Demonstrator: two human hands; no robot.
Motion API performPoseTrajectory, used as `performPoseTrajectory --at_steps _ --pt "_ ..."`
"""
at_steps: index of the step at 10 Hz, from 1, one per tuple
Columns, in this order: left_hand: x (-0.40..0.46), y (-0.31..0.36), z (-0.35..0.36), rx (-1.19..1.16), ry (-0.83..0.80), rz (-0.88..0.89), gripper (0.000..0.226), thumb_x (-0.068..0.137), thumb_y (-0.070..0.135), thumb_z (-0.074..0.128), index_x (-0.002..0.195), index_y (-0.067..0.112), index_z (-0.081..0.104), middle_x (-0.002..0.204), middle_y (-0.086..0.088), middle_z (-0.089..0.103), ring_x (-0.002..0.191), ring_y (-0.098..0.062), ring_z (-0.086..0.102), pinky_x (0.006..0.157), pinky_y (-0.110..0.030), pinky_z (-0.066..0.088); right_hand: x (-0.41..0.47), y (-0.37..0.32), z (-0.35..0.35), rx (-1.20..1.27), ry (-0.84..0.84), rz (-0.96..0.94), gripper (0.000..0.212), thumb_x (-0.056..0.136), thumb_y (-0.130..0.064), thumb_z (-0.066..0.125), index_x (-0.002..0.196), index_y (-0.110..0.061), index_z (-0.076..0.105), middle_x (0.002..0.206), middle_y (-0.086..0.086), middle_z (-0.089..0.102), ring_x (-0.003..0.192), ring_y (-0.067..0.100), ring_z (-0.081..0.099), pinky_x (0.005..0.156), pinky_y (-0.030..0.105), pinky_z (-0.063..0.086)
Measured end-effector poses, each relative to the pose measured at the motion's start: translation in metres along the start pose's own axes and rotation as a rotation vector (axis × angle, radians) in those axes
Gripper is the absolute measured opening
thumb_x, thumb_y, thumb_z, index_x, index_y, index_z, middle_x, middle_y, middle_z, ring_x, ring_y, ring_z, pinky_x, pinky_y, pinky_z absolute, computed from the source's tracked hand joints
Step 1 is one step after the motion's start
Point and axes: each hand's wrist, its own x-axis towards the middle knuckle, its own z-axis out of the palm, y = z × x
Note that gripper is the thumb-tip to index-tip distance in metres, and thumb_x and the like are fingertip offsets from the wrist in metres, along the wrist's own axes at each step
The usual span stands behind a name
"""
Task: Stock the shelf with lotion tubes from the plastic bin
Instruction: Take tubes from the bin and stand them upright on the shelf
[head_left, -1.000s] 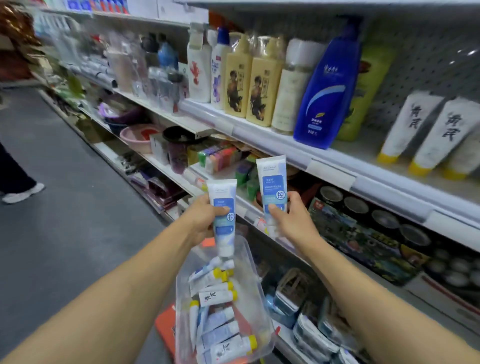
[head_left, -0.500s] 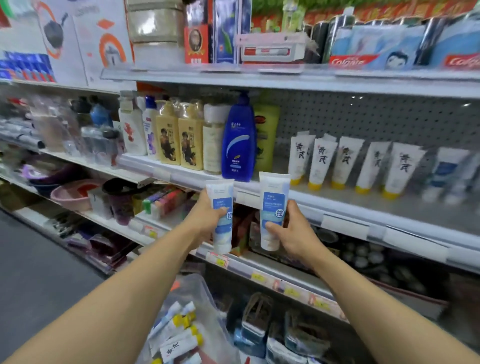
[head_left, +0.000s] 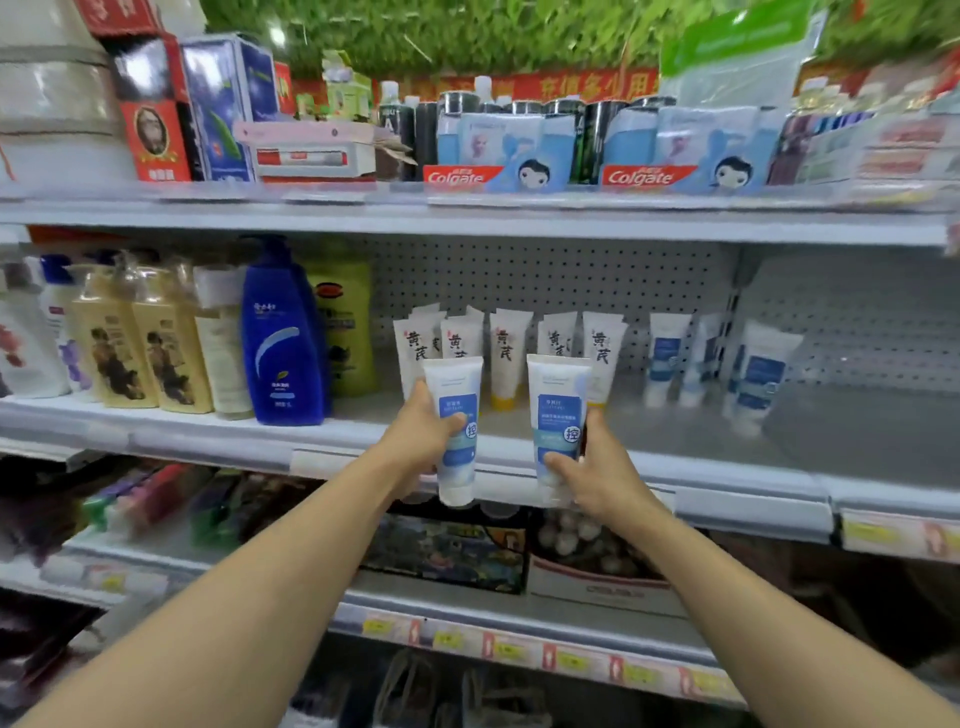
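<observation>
My left hand grips a white lotion tube with a blue label, cap end down. My right hand grips a second, matching tube the same way. Both tubes are upright in front of the middle shelf, just before its front edge. On that shelf stands a row of white tubes with yellow caps behind my hands, and several matching blue-label tubes further right. The plastic bin is out of view.
Shampoo bottles, among them a tall blue one, fill the shelf's left part. Bare shelf surface lies right of the blue-label tubes. Toothpaste boxes line the shelf above. Boxed goods sit on the shelf below.
My view has swung up and right from the bin to the middle shelf. Both hands have risen with their tubes and now hold them level with that shelf's front edge.
</observation>
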Motion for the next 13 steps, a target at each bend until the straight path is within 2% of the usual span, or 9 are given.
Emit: performPoseTrajectory --at_steps 2,4,5,7,8,9,10,11,13 --pt "0.041 0.023 0.086 -0.037 -0.078 0.019 0.039 0.094 0.002 0.046 0.127 0.019 0.036 0.115 -0.007 0.056 0.099 -0.022 0.056 0.079 -0.037 0.048 0.033 0.046 -0.067 0.015 0.113 0.072 0.036 0.088 -0.006 0.060 0.114 -0.017 0.037 0.114 0.003 0.056 0.099 0.016 0.056 0.080 0.026 0.043" --pt "0.083 0.038 0.167 -0.010 -0.103 0.044 0.033 0.094 0.001 0.046 0.125 0.012 0.041 0.112 -0.007 0.057 0.095 -0.022 0.057 0.078 -0.034 0.048 0.069 0.094 -0.120 0.015 0.283 0.148 0.040 0.086 -0.004 0.061 0.119 -0.009 0.038 0.113 0.005 0.056 0.104 0.021 0.057 0.085 0.031 0.045" --pt "0.104 0.045 0.203 0.083 -0.103 0.043 0.033 0.090 0.004 0.049 0.122 0.013 0.041 0.116 -0.009 0.055 0.107 -0.029 0.054 0.093 -0.044 0.049 0.086 0.114 -0.136 0.004 0.325 0.171 0.037 0.087 -0.001 0.056 0.119 -0.012 0.041 0.116 0.009 0.058 0.106 0.025 0.056 0.086 0.030 0.045" --pt "0.136 0.053 0.256 0.223 -0.053 0.148 0.042 0.091 0.009 0.052 0.130 0.010 0.036 0.128 -0.013 0.054 0.114 -0.031 0.054 0.097 -0.040 0.045 0.116 0.130 -0.145 -0.154 0.483 0.123 0.025 0.099 -0.028 0.044 0.115 -0.010 0.051 0.106 0.010 0.060 0.084 0.020 0.060 0.067 0.025 0.051" --pt "0.152 0.048 0.270 0.150 -0.062 0.175 0.034 0.087 0.004 0.050 0.119 0.011 0.042 0.123 -0.013 0.054 0.113 -0.030 0.053 0.097 -0.038 0.045 0.135 0.138 -0.136 0.260 0.571 0.189 0.024 0.099 -0.037 0.037 0.093 -0.025 0.057 0.087 -0.004 0.065 0.075 0.010 0.061 0.067 0.023 0.054" --pt "0.184 0.027 0.283 0.105 -0.026 0.194 0.039 0.073 0.015 0.050 0.111 0.020 0.047 0.114 -0.009 0.058 0.107 -0.028 0.058 0.089 -0.050 0.051 0.153 0.147 -0.129 0.224 0.594 0.166 0.031 0.100 -0.035 0.033 0.087 -0.027 0.060 0.086 -0.007 0.068 0.079 0.008 0.062 0.089 0.031 0.048" --pt "0.181 0.032 0.289 0.145 -0.009 0.192 0.034 0.084 0.002 0.051 0.116 0.011 0.047 0.113 -0.007 0.058 0.103 -0.020 0.055 0.087 -0.034 0.047 0.157 0.155 -0.127 0.142 0.592 0.179 0.028 0.100 -0.032 0.034 0.099 -0.022 0.060 0.107 0.005 0.066 0.086 0.010 0.061 0.083 0.026 0.046" --pt "0.178 0.033 0.296 0.199 0.004 0.200 0.032 0.090 0.004 0.050 0.120 0.011 0.043 0.112 -0.001 0.053 0.106 -0.019 0.051 0.095 -0.035 0.044 0.154 0.167 -0.129 -0.156 0.481 0.152 0.032 0.094 -0.014 0.049 0.122 -0.003 0.042 0.111 0.019 0.056 0.097 0.031 0.057 0.076 0.030 0.040" --pt "0.181 0.028 0.302 0.208 0.019 0.163 0.036 0.092 0.008 0.049 0.125 0.014 0.036 0.128 -0.008 0.053 0.119 -0.027 0.051 0.100 -0.043 0.044 0.157 0.172 -0.128 -0.073 0.494 0.202 0.037 0.092 -0.010 0.050 0.125 0.001 0.037 0.115 0.021 0.054 0.102 0.035 0.054 0.078 0.034 0.039"
